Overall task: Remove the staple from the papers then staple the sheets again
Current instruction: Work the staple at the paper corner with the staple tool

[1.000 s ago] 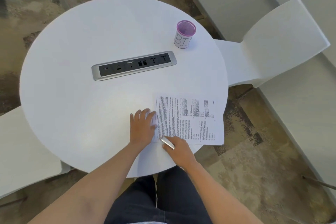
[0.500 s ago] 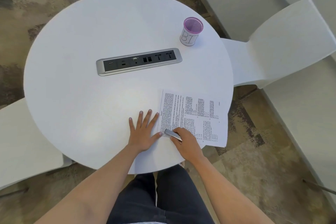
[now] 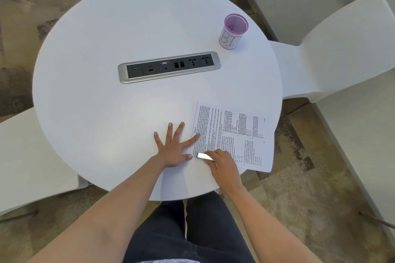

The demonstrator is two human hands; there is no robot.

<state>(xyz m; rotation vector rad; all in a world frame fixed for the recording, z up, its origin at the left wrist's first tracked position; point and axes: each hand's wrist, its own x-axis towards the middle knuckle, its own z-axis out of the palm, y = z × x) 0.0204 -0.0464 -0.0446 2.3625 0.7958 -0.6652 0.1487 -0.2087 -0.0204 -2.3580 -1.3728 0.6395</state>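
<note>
Your left hand [image 3: 174, 148] lies flat with fingers spread wide, forefinger and thumb pinning the papers [image 3: 234, 136] at the table's [image 3: 128, 28] five o'clock. Your right hand [image 3: 223, 163] grips a small silver tool [image 3: 204, 156], its tip at the sheets' near-left corner. The staple itself is too small to see. Keep the pinning fingers close beside that corner, and lift gently so the paper doesn't tear.

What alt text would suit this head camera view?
A person's right hand holds a small silver metal tool at the corner of printed white papers on a round white table, while the spread left hand pins their edge.
</note>
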